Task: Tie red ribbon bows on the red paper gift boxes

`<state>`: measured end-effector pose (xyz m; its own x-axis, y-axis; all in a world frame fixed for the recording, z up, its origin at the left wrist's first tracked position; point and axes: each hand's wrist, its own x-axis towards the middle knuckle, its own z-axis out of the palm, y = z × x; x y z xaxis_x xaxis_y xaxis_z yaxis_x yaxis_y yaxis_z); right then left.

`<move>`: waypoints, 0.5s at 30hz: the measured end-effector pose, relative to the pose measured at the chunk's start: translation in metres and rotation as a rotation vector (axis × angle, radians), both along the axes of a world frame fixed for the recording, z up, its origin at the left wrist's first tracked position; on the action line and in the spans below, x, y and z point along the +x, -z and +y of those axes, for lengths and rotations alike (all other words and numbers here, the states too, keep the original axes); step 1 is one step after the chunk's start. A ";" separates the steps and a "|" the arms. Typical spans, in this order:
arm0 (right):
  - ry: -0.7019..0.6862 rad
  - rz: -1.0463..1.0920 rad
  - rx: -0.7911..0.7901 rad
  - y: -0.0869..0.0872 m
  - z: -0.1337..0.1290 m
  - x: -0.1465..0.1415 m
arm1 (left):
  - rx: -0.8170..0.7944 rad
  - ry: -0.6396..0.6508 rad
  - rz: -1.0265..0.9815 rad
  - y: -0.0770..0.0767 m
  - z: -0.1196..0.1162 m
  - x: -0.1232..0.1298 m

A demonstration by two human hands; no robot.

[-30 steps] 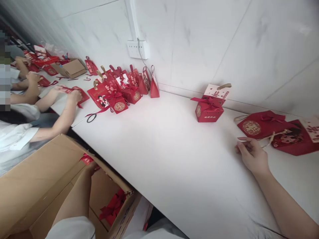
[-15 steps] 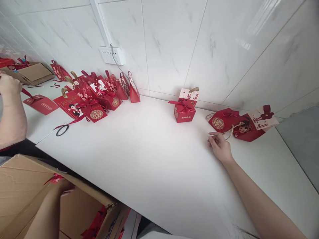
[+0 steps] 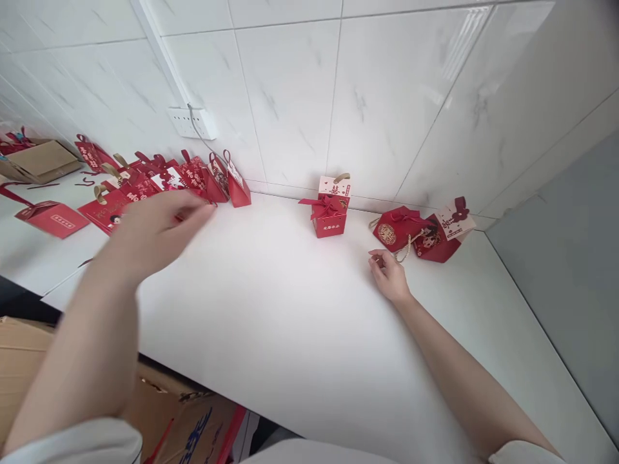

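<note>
My left hand [image 3: 157, 232] reaches over the table among the red gift boxes at the left, slightly blurred. Its fingers are stretched out, with a gap between thumb and fingers. It covers part of the boxes behind it. My right hand [image 3: 389, 277] rests on the tabletop with fingers loosely curled, and nothing shows in it. Just beyond it lies a red gift bag [image 3: 394, 232] with a gold rope handle [image 3: 405, 251]. Leaning beside that is a red box with a cream flap [image 3: 454, 222]. A red gift box with a bow [image 3: 329, 216] stands upright at the middle back.
Along the tiled wall stand several red favour boxes [image 3: 236, 187]. A red box [image 3: 53, 219] lies at far left, near an open cardboard carton [image 3: 41, 161]. Another carton [image 3: 193, 419] sits below the table's front edge. A socket strip [image 3: 193, 122] hangs on the wall.
My left hand has come up out of the lower carton and over the red boxes. The view has shifted right. My right hand stays by the gold rope. Another person's arm has left the view.
</note>
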<state>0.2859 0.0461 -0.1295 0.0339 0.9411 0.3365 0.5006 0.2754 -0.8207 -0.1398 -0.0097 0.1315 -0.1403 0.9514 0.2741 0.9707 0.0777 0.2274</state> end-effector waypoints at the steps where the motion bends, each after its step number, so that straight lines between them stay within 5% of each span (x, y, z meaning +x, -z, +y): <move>1: -0.002 0.006 0.001 0.000 0.001 0.001 | -0.032 0.225 -0.005 -0.001 0.022 0.027; 4: -0.022 0.003 0.000 0.000 0.001 0.002 | -0.048 0.480 -0.258 0.018 0.094 0.102; 8: -0.057 -0.002 -0.007 0.000 -0.001 0.002 | 0.008 0.615 -0.645 0.079 0.171 0.167; 12: -0.078 0.010 -0.030 0.001 0.001 0.004 | -0.039 0.445 -0.907 0.136 0.210 0.198; 15: -0.082 0.027 -0.045 0.001 0.003 0.005 | -0.088 0.398 -0.913 0.155 0.221 0.202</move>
<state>0.2910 0.0493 -0.1307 -0.0357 0.9553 0.2936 0.4549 0.2771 -0.8463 0.0623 0.2109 -0.0234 0.0712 0.9866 0.1468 0.3861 -0.1629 0.9080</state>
